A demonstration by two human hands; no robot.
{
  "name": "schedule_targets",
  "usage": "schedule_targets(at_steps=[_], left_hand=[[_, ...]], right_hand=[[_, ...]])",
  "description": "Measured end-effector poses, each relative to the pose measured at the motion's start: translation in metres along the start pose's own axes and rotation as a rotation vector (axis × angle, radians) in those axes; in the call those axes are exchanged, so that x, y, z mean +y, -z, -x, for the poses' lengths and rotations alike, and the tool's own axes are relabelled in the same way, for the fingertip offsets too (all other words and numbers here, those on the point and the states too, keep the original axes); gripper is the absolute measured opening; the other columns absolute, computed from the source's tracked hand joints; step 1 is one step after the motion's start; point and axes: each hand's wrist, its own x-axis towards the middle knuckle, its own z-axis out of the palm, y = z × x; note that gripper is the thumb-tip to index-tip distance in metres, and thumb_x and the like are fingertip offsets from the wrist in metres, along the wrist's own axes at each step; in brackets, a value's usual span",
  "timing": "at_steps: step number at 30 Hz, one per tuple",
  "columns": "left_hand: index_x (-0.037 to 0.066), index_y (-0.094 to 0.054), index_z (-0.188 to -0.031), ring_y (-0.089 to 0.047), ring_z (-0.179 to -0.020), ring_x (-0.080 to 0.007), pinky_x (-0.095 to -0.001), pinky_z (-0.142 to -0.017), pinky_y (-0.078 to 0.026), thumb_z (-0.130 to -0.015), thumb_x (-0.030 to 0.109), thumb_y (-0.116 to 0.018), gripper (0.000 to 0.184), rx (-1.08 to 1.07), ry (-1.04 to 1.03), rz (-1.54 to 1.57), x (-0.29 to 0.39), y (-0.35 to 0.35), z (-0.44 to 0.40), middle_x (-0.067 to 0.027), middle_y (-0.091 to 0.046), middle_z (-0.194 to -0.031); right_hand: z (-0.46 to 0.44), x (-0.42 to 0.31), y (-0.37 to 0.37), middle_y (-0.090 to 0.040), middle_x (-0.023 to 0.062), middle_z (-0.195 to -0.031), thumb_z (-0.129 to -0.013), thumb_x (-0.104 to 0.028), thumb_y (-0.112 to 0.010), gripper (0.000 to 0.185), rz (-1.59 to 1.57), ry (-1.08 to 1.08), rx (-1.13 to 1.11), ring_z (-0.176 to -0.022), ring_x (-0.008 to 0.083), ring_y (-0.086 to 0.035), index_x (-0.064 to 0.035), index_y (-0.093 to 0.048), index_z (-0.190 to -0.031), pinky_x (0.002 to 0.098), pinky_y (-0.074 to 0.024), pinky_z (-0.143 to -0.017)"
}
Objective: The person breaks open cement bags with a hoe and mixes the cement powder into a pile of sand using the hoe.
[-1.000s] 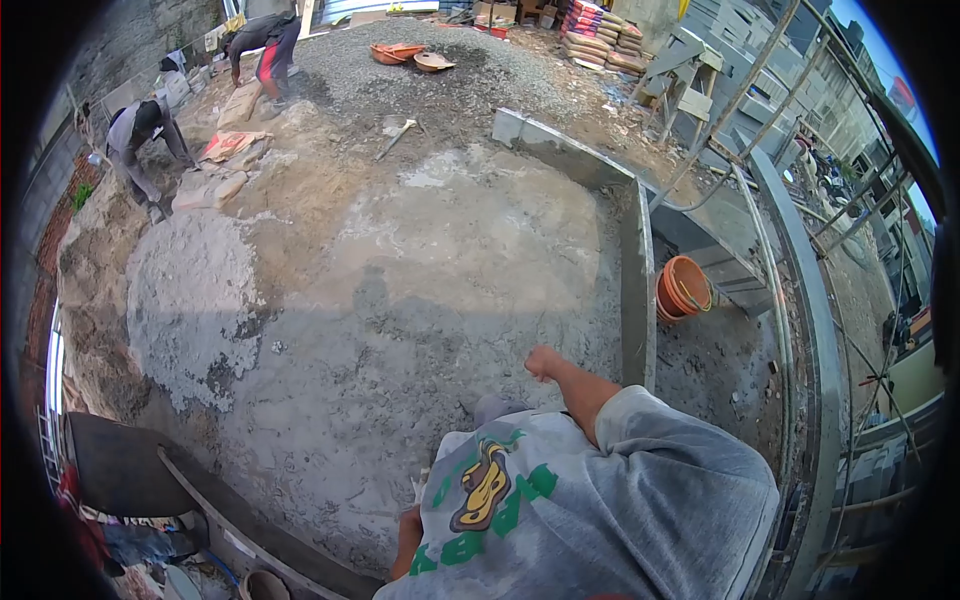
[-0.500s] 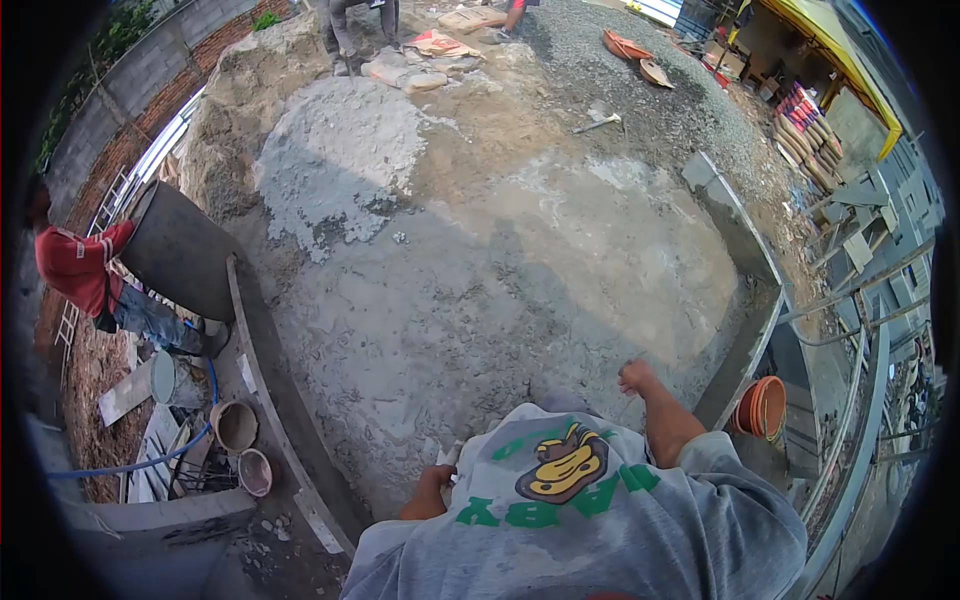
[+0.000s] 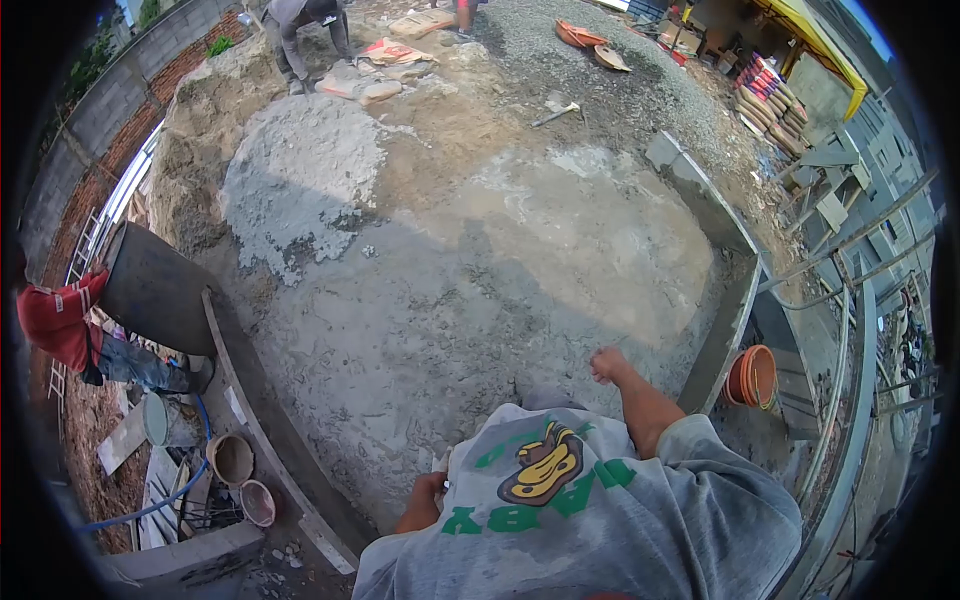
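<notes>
My left hand (image 3: 428,487) is low by the front of my grey shirt (image 3: 540,480), its fingers closed around a small pale object I cannot make out. Held out in front of me, my right hand (image 3: 606,365) has its fingers curled into a loose fist, with nothing visible in it. Below both hands spreads a wet grey mortar bed (image 3: 430,330), rough and trodden. A heap of pale dry mix (image 3: 300,165) lies at its far left.
Low boards (image 3: 705,190) edge the bed on the right, a low rim (image 3: 255,420) on the left. A person in red (image 3: 60,325) grips a large dark drum (image 3: 155,285). Orange buckets (image 3: 752,378) stand right. Another person (image 3: 300,35) bends by sacks (image 3: 360,85).
My view has shifted, so the scene sits further left. The far person in grey now bends lower into view. Both my hands keep nearly the same pose.
</notes>
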Motion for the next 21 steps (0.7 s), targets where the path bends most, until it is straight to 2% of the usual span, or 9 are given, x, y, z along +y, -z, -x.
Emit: schedule_targets(at_steps=[1,2,3,4,6,9,13,17,21], left_hand=[[0.003,-0.053,-0.08,-0.048,-0.05,-0.0192,-0.0361,-0.055,-0.04,-0.078,0.033,-0.051,0.03,0.002,-0.002,-0.013,0.005,0.003,-0.003,-0.0089,-0.053,-0.061],[0.003,-0.053,-0.08,-0.048,-0.05,-0.0192,-0.036,-0.055,-0.04,-0.078,0.033,-0.051,0.03,0.011,-0.004,-0.022,0.01,0.009,0.001,-0.0089,-0.053,-0.061],[0.003,-0.053,-0.081,-0.048,-0.05,-0.0191,-0.036,-0.055,-0.04,-0.078,0.033,-0.051,0.03,0.015,-0.008,-0.042,0.018,0.013,0.001,-0.0089,-0.053,-0.061],[0.003,-0.053,-0.081,-0.048,-0.05,-0.0191,-0.036,-0.054,-0.04,-0.078,0.033,-0.051,0.03,0.019,-0.012,-0.06,0.024,0.016,0.0,-0.0089,-0.053,-0.061],[0.003,-0.053,-0.081,-0.048,-0.05,-0.019,-0.0359,-0.054,-0.04,-0.078,0.033,-0.051,0.031,0.024,-0.008,-0.097,0.036,0.023,-0.001,-0.0089,-0.053,-0.061],[0.002,-0.053,-0.081,-0.047,-0.049,-0.0189,-0.0358,-0.054,-0.04,-0.078,0.033,-0.052,0.031,0.016,-0.002,-0.135,0.041,0.027,-0.006,-0.009,-0.053,-0.061],[0.002,-0.054,-0.081,-0.047,-0.049,-0.0188,-0.0356,-0.054,-0.04,-0.078,0.033,-0.052,0.031,0.01,0.007,-0.155,0.043,0.031,-0.005,-0.009,-0.053,-0.061],[0.002,-0.054,-0.082,-0.047,-0.049,-0.0187,-0.0355,-0.054,-0.04,-0.078,0.034,-0.052,0.032,0.011,0.015,-0.167,0.04,0.033,-0.004,-0.0091,-0.053,-0.062],[0.002,-0.054,-0.082,-0.047,-0.049,-0.0186,-0.0354,-0.054,-0.04,-0.078,0.034,-0.052,0.032,0.011,0.024,-0.175,0.039,0.033,-0.004,-0.0091,-0.053,-0.062]], right_hand=[[-0.004,0.01,0.0,-0.06,0.0113,-0.066,-0.074,-0.008,-0.046,0.015,0.051,0.008,0.015,-0.051,0.0214,-0.06,0.0016,-0.057,-0.073,0.0341,-0.0496,-0.043],[-0.004,0.017,0.001,-0.06,0.0116,-0.065,-0.073,-0.009,-0.044,0.017,0.275,0.127,-0.016,-0.052,0.0201,-0.061,0.0016,-0.057,-0.071,0.0343,-0.05,-0.044],[-0.015,0.027,-0.002,-0.06,0.0122,-0.064,-0.073,-0.009,-0.042,0.019,0.234,0.07,-0.006,-0.052,0.0195,-0.061,0.0015,-0.058,-0.07,0.0333,-0.0505,-0.046],[0.012,0.011,0.003,-0.062,0.0106,-0.064,-0.074,-0.01,-0.043,0.019,0.297,0.012,0.031,-0.052,0.0184,-0.061,0.0001,-0.06,-0.072,0.0306,-0.0512,-0.048],[0.031,0.003,0.007,-0.063,0.0083,-0.065,-0.074,-0.011,-0.045,0.019,0.432,0.013,0.001,-0.05,0.0181,-0.061,-0.0015,-0.062,-0.075,0.0283,-0.0504,-0.049],[0.021,0.017,0.003,-0.064,0.0053,-0.066,-0.072,-0.014,-0.053,0.014,0.309,-0.085,0.042,-0.055,0.0185,-0.062,-0.0056,-0.064,-0.074,0.0296,-0.0504,-0.053],[0.002,0.047,-0.004,-0.064,0.0033,-0.066,-0.066,-0.015,-0.061,0.007,0.483,0.029,0.064,-0.063,0.0198,-0.063,-0.0111,-0.065,-0.07,0.0334,-0.0501,-0.057],[-0.001,0.052,-0.005,-0.064,0.0035,-0.066,-0.061,-0.017,-0.065,0.008,0.485,0.008,0.063,-0.066,0.0211,-0.063,-0.0135,-0.065,-0.068,0.0352,-0.0496,-0.058],[0.0,0.046,-0.005,-0.063,0.0056,-0.065,-0.058,-0.018,-0.067,0.009,0.687,0.172,0.044,-0.066,0.0241,-0.062,-0.0135,-0.065,-0.066,0.0363,-0.0491,-0.058]])
